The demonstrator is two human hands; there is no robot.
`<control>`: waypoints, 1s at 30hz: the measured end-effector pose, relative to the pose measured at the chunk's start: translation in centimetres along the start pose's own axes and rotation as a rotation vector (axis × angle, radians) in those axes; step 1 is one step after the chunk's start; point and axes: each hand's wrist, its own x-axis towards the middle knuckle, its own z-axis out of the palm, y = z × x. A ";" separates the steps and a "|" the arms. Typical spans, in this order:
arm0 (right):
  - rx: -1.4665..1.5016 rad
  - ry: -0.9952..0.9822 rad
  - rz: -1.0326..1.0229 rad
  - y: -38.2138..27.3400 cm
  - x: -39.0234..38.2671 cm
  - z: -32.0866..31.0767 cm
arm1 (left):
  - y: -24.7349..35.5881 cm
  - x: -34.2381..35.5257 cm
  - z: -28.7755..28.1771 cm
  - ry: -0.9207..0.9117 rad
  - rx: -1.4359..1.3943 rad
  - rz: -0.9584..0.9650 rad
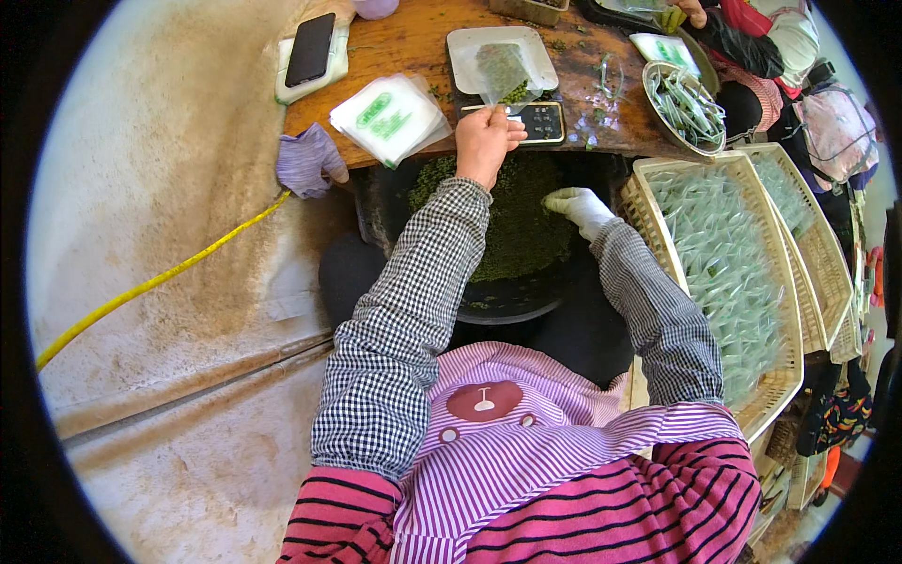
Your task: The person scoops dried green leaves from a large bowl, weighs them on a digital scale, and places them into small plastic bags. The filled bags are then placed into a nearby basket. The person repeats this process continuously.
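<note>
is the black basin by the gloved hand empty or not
Not empty: loose green bits spread across much of the black basin, beside the gloved right hand. How deep they lie, I cannot tell.

1. The tabletop [413,42] is coloured orange-brown, darkened in patches.
2. Near its left edge, a phone [311,49] is finished in black.
3. At its front edge, white bags [390,117] are printed in green.
4. Beside them, a black scale [542,123] is topped by a white tray [463,70]; a clear bag [500,73] is tinted green.
5. Below the front edge, a black basin [512,310] is filled with green pieces [526,211].
6. The sleeve covers [371,352] are checked black-and-white.
7. The right hand [580,209] is gloved in white.
8. The apron [545,475] is striped purple-and-white.
9. The pink shirt [601,508] is banded black.
10. The hose [169,273] is coloured yellow.
</note>
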 end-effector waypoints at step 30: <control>-0.406 0.802 -0.986 -12.4 -9.7 3.6 | -2.3 -5.0 -2.0 -0.100 -0.003 -0.124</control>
